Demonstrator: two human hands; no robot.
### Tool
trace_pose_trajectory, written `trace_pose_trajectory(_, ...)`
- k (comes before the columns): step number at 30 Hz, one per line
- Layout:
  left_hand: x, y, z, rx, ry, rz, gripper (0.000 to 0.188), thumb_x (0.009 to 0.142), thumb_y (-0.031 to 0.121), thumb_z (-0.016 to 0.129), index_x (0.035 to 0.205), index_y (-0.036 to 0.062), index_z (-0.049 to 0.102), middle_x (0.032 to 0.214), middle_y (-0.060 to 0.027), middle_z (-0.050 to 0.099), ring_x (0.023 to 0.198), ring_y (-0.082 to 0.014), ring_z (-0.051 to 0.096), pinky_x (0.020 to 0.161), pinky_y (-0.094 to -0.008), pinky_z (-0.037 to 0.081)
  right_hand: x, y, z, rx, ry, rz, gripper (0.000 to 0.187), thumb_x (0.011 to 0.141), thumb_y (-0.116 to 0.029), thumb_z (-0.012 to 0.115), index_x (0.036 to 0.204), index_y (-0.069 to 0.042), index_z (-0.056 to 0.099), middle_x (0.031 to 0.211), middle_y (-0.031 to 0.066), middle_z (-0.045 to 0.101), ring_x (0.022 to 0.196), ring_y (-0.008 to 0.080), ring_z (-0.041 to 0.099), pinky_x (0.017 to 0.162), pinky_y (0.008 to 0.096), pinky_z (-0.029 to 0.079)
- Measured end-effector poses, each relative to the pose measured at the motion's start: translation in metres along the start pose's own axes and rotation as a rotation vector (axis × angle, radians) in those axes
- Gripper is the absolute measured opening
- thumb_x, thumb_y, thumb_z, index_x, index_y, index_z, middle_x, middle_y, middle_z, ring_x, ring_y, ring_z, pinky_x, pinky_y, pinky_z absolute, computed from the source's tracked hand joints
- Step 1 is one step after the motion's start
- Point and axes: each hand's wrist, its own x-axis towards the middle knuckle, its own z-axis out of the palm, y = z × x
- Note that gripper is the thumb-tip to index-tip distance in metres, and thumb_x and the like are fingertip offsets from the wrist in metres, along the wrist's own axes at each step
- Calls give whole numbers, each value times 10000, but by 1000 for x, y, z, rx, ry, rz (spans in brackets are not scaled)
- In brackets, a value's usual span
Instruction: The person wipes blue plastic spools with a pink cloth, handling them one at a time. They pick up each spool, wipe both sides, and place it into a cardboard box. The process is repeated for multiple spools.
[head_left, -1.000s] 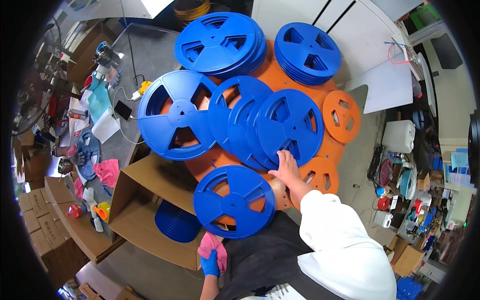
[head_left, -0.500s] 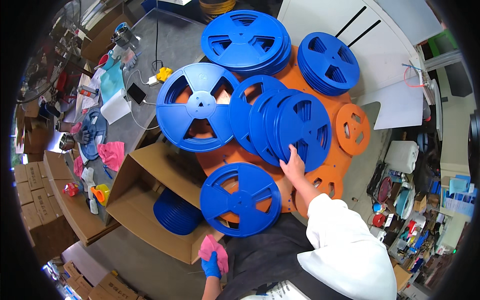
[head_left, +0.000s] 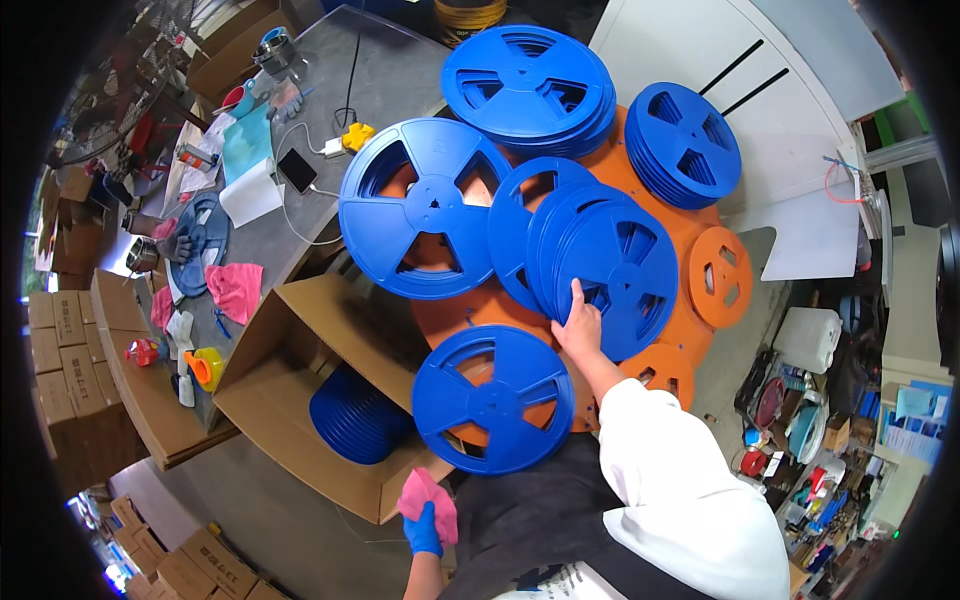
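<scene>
Several blue plastic reels with cut-out windows lie fanned over one another; the top reel (head_left: 630,285) is at the right of the fan. My bare right hand (head_left: 580,328) grips that reel's near left edge, thumb on its face, the other fingers partly hidden. Lower left, my left hand (head_left: 424,530), in a blue glove, is closed around a crumpled pink cloth (head_left: 428,492). It hangs beside the cardboard box, away from the reels. A single blue reel (head_left: 495,400) lies nearest my body. A larger blue reel (head_left: 433,205) lies left of the fan.
Beneath the reels is an orange surface (head_left: 455,315) with round cut-out discs. Taller blue stacks (head_left: 528,85) stand at the back. Left are an open cardboard box (head_left: 300,310) holding blue reels and a grey table (head_left: 330,90) with a phone (head_left: 296,171), cloths and bottles.
The view has shifted, so most things appear farther right. The top reels have slid slightly left, closer over the fan, with my right hand at their edge. My left hand still holds the cloth.
</scene>
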Motion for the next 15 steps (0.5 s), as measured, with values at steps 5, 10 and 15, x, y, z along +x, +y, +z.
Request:
trace_pose_trajectory(5, -4, -10, -4, 23, 12, -23, 725, 793, 107, 734, 1409, 11, 364, 1271, -103, 533, 1105, -207, 541, 893, -327, 473, 36, -40, -32, 305, 22, 146, 975, 728, -165, 701, 1476, -122, 78, 1160, 307, 568, 971, 475, 592, 846, 506, 487)
trace_pose_trajectory(10, 2, -21, -4, -46, 2, 24, 713, 785, 105, 742, 1394, 8, 384, 1265, -99, 538, 1099, -205, 542, 906, -325, 462, 58, -73, -25, 372, -68, 36, 1160, 697, -161, 784, 1494, -219, -57, 1426, 285, 339, 1168, 474, 491, 951, 459, 454)
trace_pose_trajectory(15, -9, -16, -3, -96, 20, 21, 709, 784, 110, 744, 1389, 5, 390, 1263, -99, 539, 1097, -202, 541, 913, -325, 457, 60, -85, -9, 260, -115, 128, 1150, 699, -155, 785, 1494, -246, -40, 1281, 258, 451, 1092, 445, 538, 916, 470, 472)
